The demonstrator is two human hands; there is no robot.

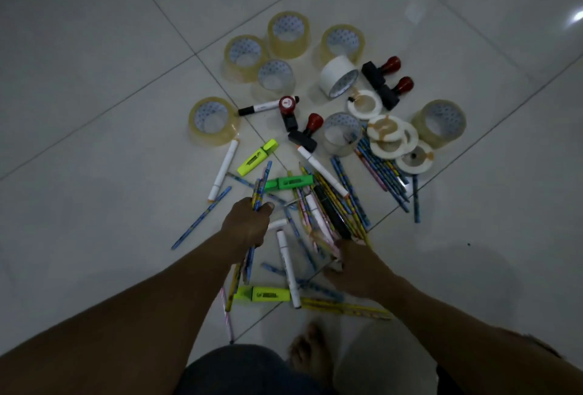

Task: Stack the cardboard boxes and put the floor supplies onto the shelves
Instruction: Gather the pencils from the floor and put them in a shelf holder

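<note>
A bundle of patterned pencils (260, 188) was gripped in the left hand (249, 224), fingers and thumb curled round it, with its ends sticking out toward 12 o'clock above the knuckles and toward 6 o'clock beneath the wrist. The right hand (353, 271) was set on the loose pencil heap (328, 221), at 5 o'clock from the frame's centre; whether anything was pinched under its fingers could not be told. All the supplies were spread on the pale tiled floor (94, 110). Clear tape rolls (287, 34) were grouped at 12 o'clock of the heap, with one more at 10 o'clock and another at 2 o'clock. A white tape roll (337, 76) lay tilted just beside two red-handled stamps (380, 71), and two further stamps were seen nearer the middle. Flat white tape rings (391, 136) overlapped at 2 o'clock, resting on a second spread of pencils. A green highlighter (288, 182) lay just at 1 o'clock of the left hand, one yellow highlighter (258, 156) at 12 o'clock of it, and another between the forearms. White markers (223, 170) were scattered among them. A bare foot (307, 350) was seen at 6 o'clock.
</note>
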